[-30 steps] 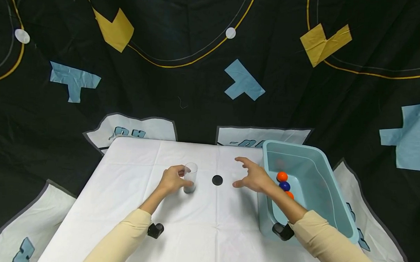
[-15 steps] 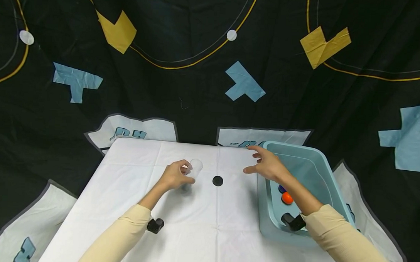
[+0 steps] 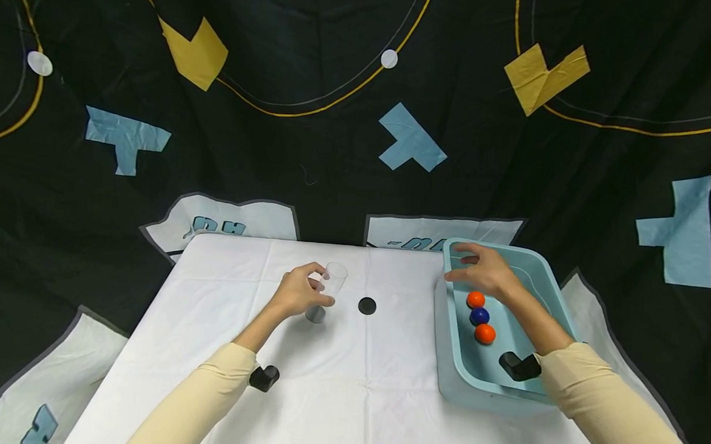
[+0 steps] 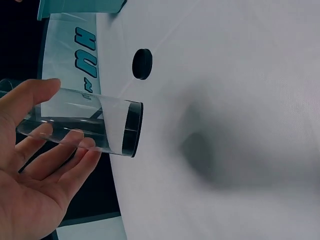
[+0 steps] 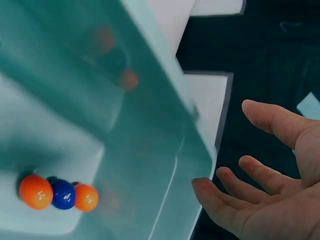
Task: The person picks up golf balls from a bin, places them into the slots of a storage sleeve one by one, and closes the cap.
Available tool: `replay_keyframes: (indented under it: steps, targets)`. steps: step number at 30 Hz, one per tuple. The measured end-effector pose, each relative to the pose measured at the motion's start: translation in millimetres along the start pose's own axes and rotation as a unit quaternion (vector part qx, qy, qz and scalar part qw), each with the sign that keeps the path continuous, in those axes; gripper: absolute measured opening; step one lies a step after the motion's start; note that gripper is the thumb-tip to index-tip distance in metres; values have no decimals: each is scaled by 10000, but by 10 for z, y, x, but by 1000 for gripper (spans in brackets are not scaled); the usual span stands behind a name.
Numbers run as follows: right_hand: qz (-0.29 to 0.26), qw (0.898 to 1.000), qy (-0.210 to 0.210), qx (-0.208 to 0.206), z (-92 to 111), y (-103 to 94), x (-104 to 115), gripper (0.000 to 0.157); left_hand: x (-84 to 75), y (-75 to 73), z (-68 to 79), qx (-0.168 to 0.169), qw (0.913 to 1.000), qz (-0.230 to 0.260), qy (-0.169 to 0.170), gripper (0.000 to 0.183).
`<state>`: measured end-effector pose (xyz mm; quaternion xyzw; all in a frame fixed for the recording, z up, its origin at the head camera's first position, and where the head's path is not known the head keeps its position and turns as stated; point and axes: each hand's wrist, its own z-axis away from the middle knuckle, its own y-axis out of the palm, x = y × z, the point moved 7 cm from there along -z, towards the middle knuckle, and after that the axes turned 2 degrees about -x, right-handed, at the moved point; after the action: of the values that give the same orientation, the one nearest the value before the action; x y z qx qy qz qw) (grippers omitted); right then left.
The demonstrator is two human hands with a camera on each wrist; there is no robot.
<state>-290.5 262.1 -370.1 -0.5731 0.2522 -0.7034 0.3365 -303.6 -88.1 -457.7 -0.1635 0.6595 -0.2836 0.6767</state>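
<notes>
My left hand (image 3: 301, 292) grips a clear plastic tube (image 4: 112, 112) with a black base, tilted and raised off the white table. Thumb and fingers wrap its side in the left wrist view. Over the left rim of a light blue bin (image 3: 493, 387), my right hand (image 3: 486, 271) is spread with nothing in it. Two orange balls and one blue ball lie in a row on the bin floor: an orange ball (image 3: 485, 334), the blue ball (image 3: 479, 316) and another orange ball (image 3: 475, 299). A black round lid (image 3: 367, 306) lies on the table between the tube and the bin.
The white-covered table (image 3: 337, 404) ends at a black cloth backdrop (image 3: 333, 175) carrying tape shapes and cords. The bin stands at the table's right side, its walls rising around the balls.
My right hand has moved right, from beside the bin to over its left rim. My left hand has lifted the tube and tilted its top to the right.
</notes>
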Motion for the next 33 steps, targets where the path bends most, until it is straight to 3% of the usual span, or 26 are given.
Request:
replay_keyframes:
  steps: [8, 15, 19, 24, 33]
  targets:
    - [-169, 9989, 412, -120, -45, -121, -307, 71, 11, -49, 38, -193, 9998, 24, -85, 45]
    - [-320, 9959, 814, -238, -18, -184, -638, 65, -25, -2, 9, 62, 9998, -187, 64, 45]
    - [-451, 9940, 992, -134, -30, -157, -800, 62, -22, -9, 4, 34, 9997, -231, 51, 44]
    - [-650, 9877, 1420, -20, -57, -116, -1013, 55, -34, -31, 17, -37, 9997, -204, 121, 43]
    - [-1150, 9694, 2123, 440, -100, -22, -1325, 59, -29, -20, 29, -55, 9997, -195, 128, 44]
